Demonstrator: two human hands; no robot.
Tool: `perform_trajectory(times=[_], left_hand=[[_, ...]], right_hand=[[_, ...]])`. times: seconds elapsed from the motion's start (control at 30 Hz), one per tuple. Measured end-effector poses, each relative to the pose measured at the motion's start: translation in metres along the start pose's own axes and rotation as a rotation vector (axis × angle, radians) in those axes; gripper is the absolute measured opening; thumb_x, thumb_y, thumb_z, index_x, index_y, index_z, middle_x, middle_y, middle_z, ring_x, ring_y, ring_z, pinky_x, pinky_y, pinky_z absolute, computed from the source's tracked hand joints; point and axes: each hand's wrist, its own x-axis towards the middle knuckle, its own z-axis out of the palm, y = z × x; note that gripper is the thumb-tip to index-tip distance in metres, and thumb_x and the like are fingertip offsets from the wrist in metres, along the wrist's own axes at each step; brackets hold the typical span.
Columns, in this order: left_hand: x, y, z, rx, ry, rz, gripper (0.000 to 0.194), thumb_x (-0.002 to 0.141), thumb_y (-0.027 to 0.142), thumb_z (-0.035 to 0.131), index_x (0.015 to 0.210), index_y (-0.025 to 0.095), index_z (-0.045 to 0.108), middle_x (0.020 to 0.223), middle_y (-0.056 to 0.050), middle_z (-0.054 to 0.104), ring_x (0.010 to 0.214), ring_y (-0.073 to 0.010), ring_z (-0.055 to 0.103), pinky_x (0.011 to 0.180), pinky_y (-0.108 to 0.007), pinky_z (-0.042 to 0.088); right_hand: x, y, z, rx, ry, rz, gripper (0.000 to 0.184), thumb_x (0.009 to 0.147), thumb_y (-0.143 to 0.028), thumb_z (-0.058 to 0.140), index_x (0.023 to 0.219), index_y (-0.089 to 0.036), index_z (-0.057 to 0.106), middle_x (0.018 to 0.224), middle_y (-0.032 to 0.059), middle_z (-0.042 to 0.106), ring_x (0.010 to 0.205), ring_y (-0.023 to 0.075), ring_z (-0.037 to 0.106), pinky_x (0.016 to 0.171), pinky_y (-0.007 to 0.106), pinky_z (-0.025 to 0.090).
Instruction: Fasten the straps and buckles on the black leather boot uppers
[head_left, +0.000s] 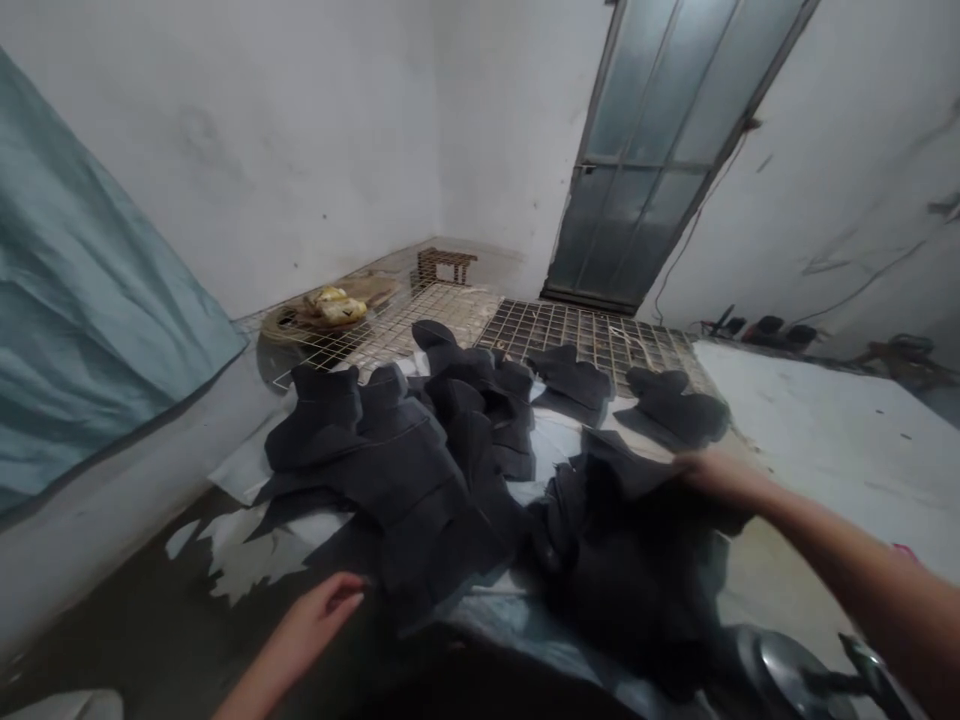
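Stacks of dark grey cut fabric pieces [420, 470] lie across the floor in front of me. My left hand [322, 615] reaches in low at the left, fingers curled, its tips at the near edge of the big central stack. My right hand [712, 470] stretches out at the right and rests on the top of another dark fabric pile [630, 540]; its fingers are blurred and partly hidden by the cloth. Smaller dark pieces [679, 410] sit farther back by the wire grids.
Wire mesh grids [585, 335] lie on the floor behind the fabric. A round tray with yellowish items [334, 308] sits back left. A blue cloth [82, 330] hangs at left. A metal door [660, 150] stands behind. White paper scraps [247, 550] lie near left.
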Motion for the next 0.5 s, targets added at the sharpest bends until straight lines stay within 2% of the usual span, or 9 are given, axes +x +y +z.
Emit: perform_trajectory(times=[0.07, 0.13, 0.2, 0.27, 0.3, 0.37, 0.43, 0.5], left_hand=[[0.003, -0.01, -0.007, -0.062, 0.042, -0.031, 0.04, 0.064, 0.057, 0.049, 0.081, 0.022, 0.059, 0.083, -0.002, 0.067, 0.083, -0.0235, 0.061, 0.076, -0.03, 0.046], [0.007, -0.007, -0.008, -0.109, 0.062, -0.038, 0.043, 0.062, 0.058, 0.05, 0.082, 0.021, 0.059, 0.081, -0.003, 0.067, 0.082, -0.0233, 0.06, 0.075, -0.03, 0.046], [0.011, 0.004, -0.006, -0.166, 0.063, -0.033, 0.045, 0.06, 0.058, 0.051, 0.081, 0.02, 0.059, 0.078, -0.003, 0.066, 0.08, -0.0234, 0.06, 0.074, -0.03, 0.045], [0.014, 0.018, -0.003, -0.245, 0.052, -0.025, 0.043, 0.06, 0.057, 0.054, 0.08, 0.019, 0.06, 0.078, -0.003, 0.066, 0.078, -0.0228, 0.059, 0.072, -0.03, 0.045], [0.015, 0.023, -0.002, -0.29, 0.048, -0.025, 0.042, 0.059, 0.055, 0.056, 0.079, 0.019, 0.061, 0.078, -0.003, 0.066, 0.077, -0.0224, 0.059, 0.071, -0.029, 0.045], [0.016, 0.027, 0.0, -0.381, 0.056, -0.032, 0.04, 0.059, 0.053, 0.059, 0.079, 0.018, 0.062, 0.078, -0.003, 0.066, 0.076, -0.0214, 0.059, 0.07, -0.029, 0.044], [0.016, 0.023, 0.0, -0.472, 0.083, -0.052, 0.041, 0.055, 0.052, 0.064, 0.078, 0.018, 0.062, 0.078, -0.004, 0.066, 0.076, -0.0215, 0.059, 0.071, -0.029, 0.044], [0.016, 0.013, -0.001, -0.577, 0.113, -0.104, 0.044, 0.052, 0.051, 0.068, 0.079, 0.017, 0.063, 0.08, -0.006, 0.067, 0.08, -0.0226, 0.06, 0.074, -0.03, 0.044]], right_hand=[[0.031, -0.019, -0.044, -0.091, 0.017, 0.037, 0.028, 0.057, 0.007, 0.052, 0.043, -0.015, 0.062, 0.055, 0.0102, 0.066, 0.049, 0.0173, 0.06, 0.053, 0.027, 0.041], [0.059, -0.056, -0.082, -0.164, 0.06, 0.017, 0.022, 0.064, 0.002, 0.05, 0.055, -0.008, 0.067, 0.061, 0.0154, 0.067, 0.055, 0.0176, 0.06, 0.055, 0.028, 0.039], [0.079, -0.106, -0.109, -0.206, 0.127, -0.065, 0.025, 0.07, -0.002, 0.046, 0.078, -0.002, 0.069, 0.077, 0.0175, 0.068, 0.071, 0.0172, 0.062, 0.062, 0.028, 0.038], [0.087, -0.162, -0.123, -0.224, 0.188, -0.188, 0.031, 0.075, -0.01, 0.045, 0.095, -0.004, 0.067, 0.092, 0.0139, 0.066, 0.088, 0.016, 0.059, 0.07, 0.026, 0.037], [0.086, -0.19, -0.125, -0.23, 0.224, -0.289, 0.033, 0.077, -0.015, 0.042, 0.101, -0.007, 0.065, 0.097, 0.0111, 0.065, 0.093, 0.0154, 0.057, 0.074, 0.025, 0.036], [0.078, -0.239, -0.117, -0.288, 0.265, -0.504, 0.034, 0.077, -0.017, 0.044, 0.103, -0.012, 0.065, 0.096, 0.0089, 0.066, 0.092, 0.0172, 0.058, 0.075, 0.025, 0.039], [0.062, -0.274, -0.093, -0.339, 0.242, -0.629, 0.034, 0.076, -0.019, 0.047, 0.105, -0.019, 0.064, 0.094, 0.0069, 0.067, 0.088, 0.0197, 0.061, 0.074, 0.027, 0.042], [0.044, -0.293, -0.054, -0.369, 0.169, -0.734, 0.034, 0.078, -0.02, 0.046, 0.108, -0.022, 0.061, 0.095, 0.0068, 0.067, 0.085, 0.0207, 0.062, 0.072, 0.03, 0.045]])
